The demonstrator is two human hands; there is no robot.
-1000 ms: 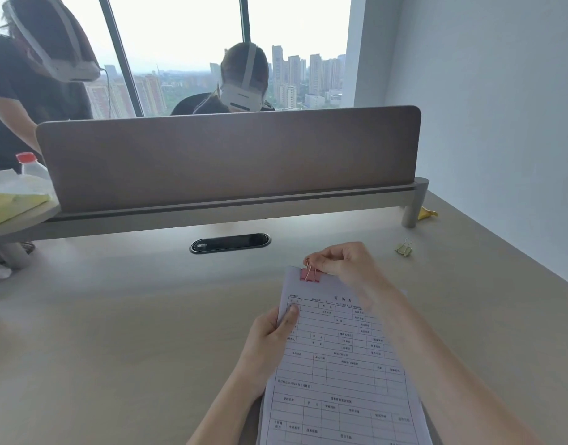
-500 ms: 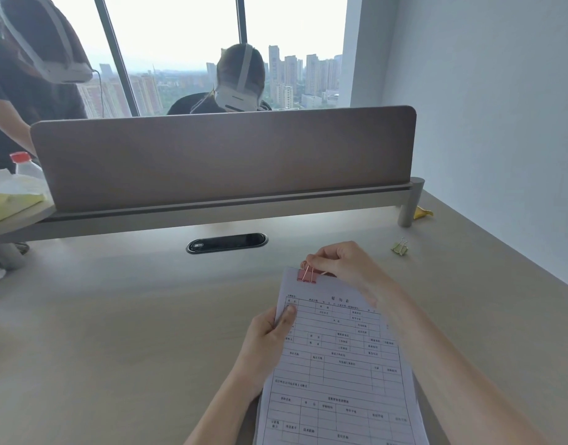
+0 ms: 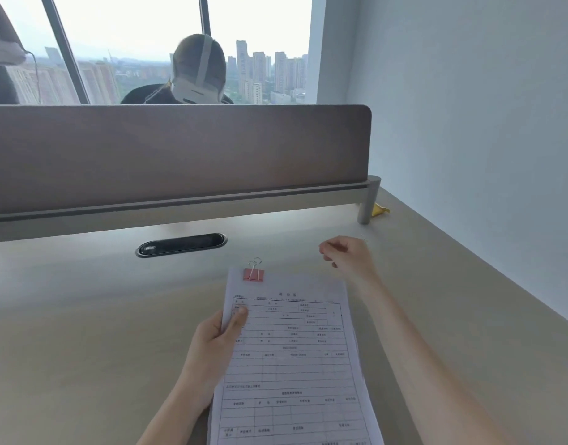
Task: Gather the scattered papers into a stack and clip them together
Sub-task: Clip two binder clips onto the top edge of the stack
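Note:
A stack of printed forms (image 3: 292,364) is held just above the desk (image 3: 83,316), its far end pointing at the divider. A pink binder clip (image 3: 253,274) grips the stack's top edge near the left corner, with its wire handles standing up. My left hand (image 3: 212,348) pinches the stack's left edge, thumb on top. My right hand (image 3: 348,255) hovers to the right of the clip, apart from both clip and paper, its fingers loosely curled with nothing in them.
A brown divider panel (image 3: 179,149) on a grey rail closes off the desk's far side. An oval cable port (image 3: 181,245) lies ahead of the stack. A yellow object (image 3: 379,210) sits by the rail's post. A white wall runs along the right. A person (image 3: 197,72) sits behind the divider.
My right hand has let go of the pink clip and drawn away to the right. The clip stays fastened on the stack. The view has shifted so the scene sits further right.

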